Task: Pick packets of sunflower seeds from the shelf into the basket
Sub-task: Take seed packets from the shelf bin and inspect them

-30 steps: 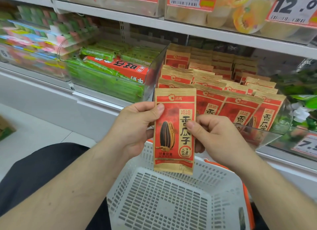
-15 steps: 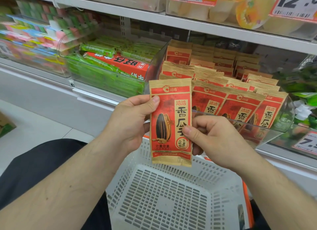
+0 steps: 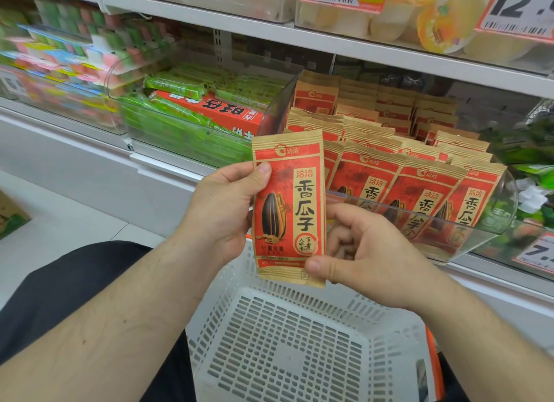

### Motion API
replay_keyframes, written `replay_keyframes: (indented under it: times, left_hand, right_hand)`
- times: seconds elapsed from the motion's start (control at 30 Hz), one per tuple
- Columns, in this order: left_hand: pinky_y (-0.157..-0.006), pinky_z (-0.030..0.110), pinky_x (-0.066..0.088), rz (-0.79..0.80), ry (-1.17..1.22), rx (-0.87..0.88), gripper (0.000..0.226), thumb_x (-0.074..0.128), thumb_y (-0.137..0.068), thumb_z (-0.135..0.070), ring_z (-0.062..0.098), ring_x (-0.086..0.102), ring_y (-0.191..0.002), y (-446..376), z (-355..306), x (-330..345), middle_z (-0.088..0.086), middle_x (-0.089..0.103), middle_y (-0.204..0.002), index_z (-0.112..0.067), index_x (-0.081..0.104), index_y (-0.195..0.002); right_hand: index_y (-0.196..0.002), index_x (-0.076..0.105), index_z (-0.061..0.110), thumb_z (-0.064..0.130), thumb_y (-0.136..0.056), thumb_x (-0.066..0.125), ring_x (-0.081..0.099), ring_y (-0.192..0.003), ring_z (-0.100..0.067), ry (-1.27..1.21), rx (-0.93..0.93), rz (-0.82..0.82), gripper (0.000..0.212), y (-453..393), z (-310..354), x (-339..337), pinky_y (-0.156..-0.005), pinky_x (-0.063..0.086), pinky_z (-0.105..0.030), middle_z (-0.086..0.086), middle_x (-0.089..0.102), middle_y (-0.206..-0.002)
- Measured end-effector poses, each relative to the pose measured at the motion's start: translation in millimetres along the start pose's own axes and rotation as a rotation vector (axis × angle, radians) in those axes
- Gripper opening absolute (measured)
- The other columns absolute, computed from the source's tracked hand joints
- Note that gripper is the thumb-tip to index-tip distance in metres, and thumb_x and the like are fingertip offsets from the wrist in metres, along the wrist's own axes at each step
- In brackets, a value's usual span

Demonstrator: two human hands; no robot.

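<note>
Left hand and right hand both pinch one red-and-tan paper sunflower-seed packet by opposite edges, upright above the empty white perforated plastic basket, just before the clear shelf bin, probably steadying it for release.

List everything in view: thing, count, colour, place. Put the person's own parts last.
held sunflower seed packet: one, red and tan, upright above the basket
shelf packets: many, red and tan, in rows in the clear bin
clear bin: one, transparent, on the shelf at right
basket: one, white, nothing inside, below the hands
green packs: many, bin left of the seeds
red box: one, lying among the green packs
price tags: several, red and white, upper shelf edge
left hand: grips the packet's left edge
right hand: pinches the packet's lower right corner
</note>
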State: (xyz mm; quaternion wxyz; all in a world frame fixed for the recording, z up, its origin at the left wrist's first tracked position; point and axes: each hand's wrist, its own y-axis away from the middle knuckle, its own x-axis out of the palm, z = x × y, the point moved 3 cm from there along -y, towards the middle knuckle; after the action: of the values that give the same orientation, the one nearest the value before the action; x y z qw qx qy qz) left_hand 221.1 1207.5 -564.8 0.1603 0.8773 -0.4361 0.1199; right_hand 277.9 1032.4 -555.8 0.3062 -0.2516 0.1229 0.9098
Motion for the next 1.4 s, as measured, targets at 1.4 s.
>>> replay_keyframes:
  times: [1.4]
  left_hand:
    - [-0.080, 0.048, 0.049, 0.521, -0.237, -0.017, 0.057, 0.074, -0.057, -0.031, 0.026, 0.063, -0.083, 20, 14, 20, 0.011, 0.062, -0.087, 0.004, 0.052, -0.097]
  right_hand:
    - [-0.075, 0.067, 0.005, -0.003, -0.097, 0.053, 0.059, -0.049, -0.001, -0.314, -0.183, -0.339, 0.027, 0, 15, -5, -0.051, 0.047, -0.013, 0.006, 0.064, -0.054]
